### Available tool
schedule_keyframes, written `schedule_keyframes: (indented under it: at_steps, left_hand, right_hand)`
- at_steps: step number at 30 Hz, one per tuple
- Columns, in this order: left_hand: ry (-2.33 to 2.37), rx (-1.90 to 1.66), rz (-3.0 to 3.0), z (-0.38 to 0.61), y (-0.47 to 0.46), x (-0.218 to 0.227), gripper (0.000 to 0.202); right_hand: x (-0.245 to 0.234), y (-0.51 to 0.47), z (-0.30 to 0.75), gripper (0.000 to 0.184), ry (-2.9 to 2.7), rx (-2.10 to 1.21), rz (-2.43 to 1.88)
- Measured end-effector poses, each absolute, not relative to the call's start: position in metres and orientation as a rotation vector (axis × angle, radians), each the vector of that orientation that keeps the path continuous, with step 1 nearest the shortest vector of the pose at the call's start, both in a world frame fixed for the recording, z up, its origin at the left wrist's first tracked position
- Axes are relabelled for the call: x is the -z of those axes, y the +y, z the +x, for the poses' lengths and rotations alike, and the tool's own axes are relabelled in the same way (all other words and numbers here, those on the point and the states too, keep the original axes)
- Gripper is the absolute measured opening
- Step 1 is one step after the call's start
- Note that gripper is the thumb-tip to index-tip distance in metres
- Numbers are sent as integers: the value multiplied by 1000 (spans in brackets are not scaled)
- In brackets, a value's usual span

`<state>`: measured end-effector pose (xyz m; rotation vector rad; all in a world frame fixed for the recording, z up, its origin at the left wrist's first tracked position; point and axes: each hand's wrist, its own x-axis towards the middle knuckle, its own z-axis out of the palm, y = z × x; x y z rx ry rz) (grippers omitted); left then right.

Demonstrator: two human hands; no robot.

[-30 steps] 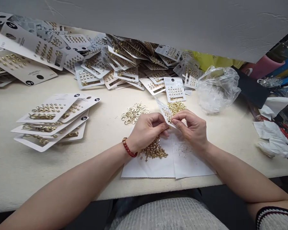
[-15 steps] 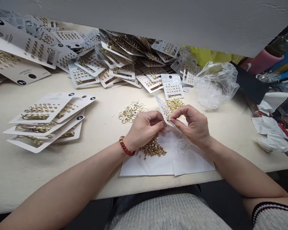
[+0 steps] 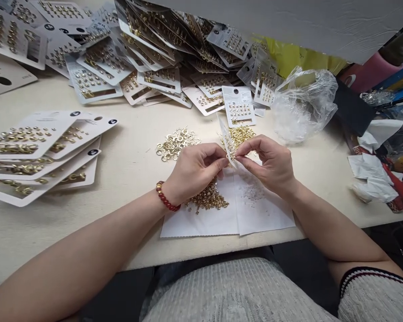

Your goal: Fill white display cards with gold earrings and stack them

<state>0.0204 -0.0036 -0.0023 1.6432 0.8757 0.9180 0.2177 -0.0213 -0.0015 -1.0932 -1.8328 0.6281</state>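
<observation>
A white earring card (image 3: 227,138) with small gold earrings is held almost edge-on to me. My left hand (image 3: 196,172), closed, grips its lower part between thumb and fingers. On the card's right face, my right hand (image 3: 272,161) pinches thumb and forefinger together beside gold pieces; what is between the fingertips is too small to make out. Gold hoop earrings (image 3: 177,144) lie heaped beyond my left hand, and a yellower heap of small hoops (image 3: 242,133) sits behind the card. Under my hands, gold studs (image 3: 210,197) and tiny clear earring backs (image 3: 253,193) rest on white paper (image 3: 201,226).
A stack of filled earring cards (image 3: 63,156) lies to the left. Many more cards (image 3: 154,49) are piled at the back beneath a grey overhanging panel (image 3: 305,27). A clear plastic bag (image 3: 305,107) stands back right, with crumpled tissues (image 3: 372,174) at the right edge.
The view has shifted, so most of the table appears further left and higher. The card now stands more edge-on. Both hands remain closed at its lower end.
</observation>
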Motion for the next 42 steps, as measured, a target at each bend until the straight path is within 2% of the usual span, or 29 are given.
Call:
schedule_keyframes:
  at_steps: [17, 26, 35, 42]
  left_hand:
    - [934, -908, 1736, 20, -2, 5, 12]
    - [963, -941, 1828, 23, -6, 4, 19]
    - [871, -998, 1529, 20, -1, 6, 12]
    - [919, -1162, 1352, 15, 4, 8, 13]
  right_hand:
    - [0, -21, 216, 9, -1843, -585, -1142]
    - [-4, -19, 216, 7, -1971, -524, -1161]
    - [-5, -19, 219, 6, -1915, -438, -1147]
    - [-11, -16, 244, 8, -2393, -563, -1136]
